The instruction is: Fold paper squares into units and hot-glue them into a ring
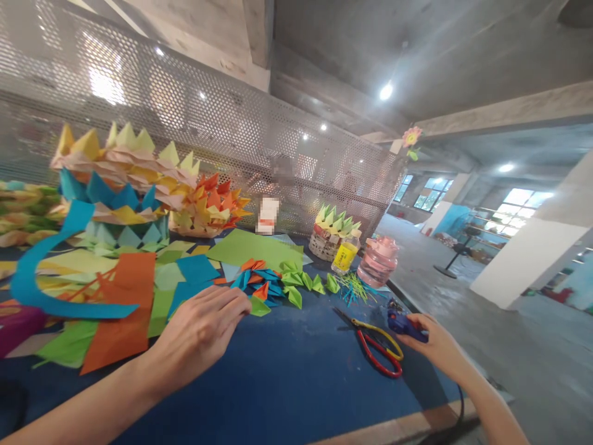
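1. Dark blue tabletop (296,383) fills the lower view, with a perforated metal screen (222,123) rising from 9 round to 1 o'clock

2. Toward 7 o'clock, the left hand (208,321) has its fingers curled and pressed together, tips at a green folded piece (260,307) (I cannot tell whether they pinch it)

3. Toward 4 o'clock, the right hand (424,337) pinches a dark blue tool (407,326) between thumb and fingers

4. At 5 o'clock, scissors (380,349) with one red and one yellow handle lie near that tool, blades pointing toward 11

5. Blue and orange folded pieces (264,281) sit just beyond the left fingertips; a pink jug (378,262) stands at 4 o'clock beside a yellow-labelled bottle (345,255)

6. Around 9 o'clock, layered paper crowns (120,191) stand behind loose coloured sheets (125,296)
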The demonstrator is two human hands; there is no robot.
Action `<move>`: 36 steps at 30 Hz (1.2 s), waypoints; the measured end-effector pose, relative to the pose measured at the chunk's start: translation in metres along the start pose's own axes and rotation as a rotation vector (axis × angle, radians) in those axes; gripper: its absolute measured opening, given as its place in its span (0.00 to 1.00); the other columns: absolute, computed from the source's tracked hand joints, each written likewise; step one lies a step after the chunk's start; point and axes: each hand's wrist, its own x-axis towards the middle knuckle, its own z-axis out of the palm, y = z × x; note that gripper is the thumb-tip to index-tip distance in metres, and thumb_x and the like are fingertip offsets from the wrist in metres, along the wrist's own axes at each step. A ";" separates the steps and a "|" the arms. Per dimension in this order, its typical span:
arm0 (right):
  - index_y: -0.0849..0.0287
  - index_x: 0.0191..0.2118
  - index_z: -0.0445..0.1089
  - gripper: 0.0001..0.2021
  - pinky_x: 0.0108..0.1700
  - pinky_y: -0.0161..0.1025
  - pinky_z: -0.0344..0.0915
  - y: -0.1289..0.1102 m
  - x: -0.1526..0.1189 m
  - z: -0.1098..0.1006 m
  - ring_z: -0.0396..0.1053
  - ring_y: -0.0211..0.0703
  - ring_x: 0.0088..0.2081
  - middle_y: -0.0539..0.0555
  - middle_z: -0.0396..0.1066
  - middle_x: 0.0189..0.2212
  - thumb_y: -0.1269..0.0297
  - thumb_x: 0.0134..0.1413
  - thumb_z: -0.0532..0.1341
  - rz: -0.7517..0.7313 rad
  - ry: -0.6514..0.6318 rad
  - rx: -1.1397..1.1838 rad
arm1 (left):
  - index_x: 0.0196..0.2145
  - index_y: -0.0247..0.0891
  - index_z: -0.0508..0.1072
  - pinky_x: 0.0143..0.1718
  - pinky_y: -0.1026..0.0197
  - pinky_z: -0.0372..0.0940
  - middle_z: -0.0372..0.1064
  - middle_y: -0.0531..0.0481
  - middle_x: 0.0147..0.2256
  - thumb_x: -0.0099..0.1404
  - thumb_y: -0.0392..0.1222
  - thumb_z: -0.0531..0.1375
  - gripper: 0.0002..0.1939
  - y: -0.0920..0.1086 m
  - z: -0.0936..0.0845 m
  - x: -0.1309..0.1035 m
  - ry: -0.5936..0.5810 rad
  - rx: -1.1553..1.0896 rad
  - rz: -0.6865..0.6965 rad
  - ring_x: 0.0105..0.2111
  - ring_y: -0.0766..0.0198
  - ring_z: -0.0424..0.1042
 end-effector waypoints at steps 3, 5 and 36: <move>0.57 0.36 0.74 0.22 0.43 0.47 0.69 0.008 0.003 0.003 0.73 0.56 0.38 0.60 0.75 0.35 0.46 0.40 0.64 0.007 -0.016 0.000 | 0.36 0.38 0.69 0.37 0.59 0.60 0.71 0.50 0.34 0.72 0.33 0.49 0.10 0.000 -0.001 0.000 -0.003 0.000 -0.003 0.32 0.62 0.70; 0.58 0.37 0.74 0.22 0.43 0.48 0.69 0.013 0.003 0.007 0.73 0.56 0.38 0.61 0.75 0.35 0.46 0.40 0.64 0.007 -0.032 0.002 | 0.36 0.38 0.69 0.36 0.59 0.60 0.71 0.50 0.34 0.72 0.33 0.49 0.10 0.001 -0.001 0.000 0.000 0.007 -0.001 0.32 0.62 0.70; 0.60 0.28 0.71 0.07 0.30 0.34 0.55 -0.203 0.057 0.100 0.65 0.40 0.27 0.50 0.68 0.22 0.68 0.54 0.59 -0.278 -0.272 0.115 | 0.34 0.39 0.69 0.36 0.60 0.62 0.71 0.51 0.32 0.70 0.33 0.50 0.10 0.001 0.001 0.001 -0.073 -0.070 -0.098 0.33 0.62 0.71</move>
